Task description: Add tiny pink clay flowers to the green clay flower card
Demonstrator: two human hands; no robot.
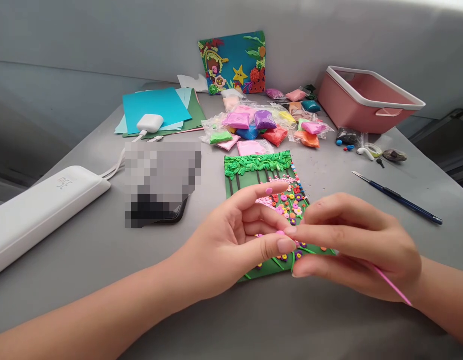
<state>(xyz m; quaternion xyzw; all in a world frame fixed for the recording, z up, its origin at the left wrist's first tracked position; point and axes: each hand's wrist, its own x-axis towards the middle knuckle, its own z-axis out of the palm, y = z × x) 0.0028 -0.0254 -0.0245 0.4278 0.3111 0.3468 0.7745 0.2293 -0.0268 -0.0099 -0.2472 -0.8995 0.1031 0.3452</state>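
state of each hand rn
Left hand: half-curled, pink dot on index finger; grip on pink bit unclear.
Right hand: holding a thin pink stick.

Power bank point(47, 215), desk's point(104, 245) left edge: near end cropped. Phone point(178, 212): mostly pixelated. Green picture point(248, 184): partly behind left hand point(231, 240). Pink stick point(393, 285): one end hidden by right hand point(362, 245).

Shows a green flower panel point(248, 182), partly hidden.
Lies flat, with a leafy clay canopy point(259, 164) along the far edge, dark trunks point(259, 176) below it, and many small pink, orange and purple blossoms point(284, 198). Includes, above the panel, a flattened pink dot point(269, 191) on the left hand's point(231, 240) index finger, a pink clay piece point(280, 233) by its thumb, and a thin pink rod point(394, 286) slanting out under the right hand point(361, 240).
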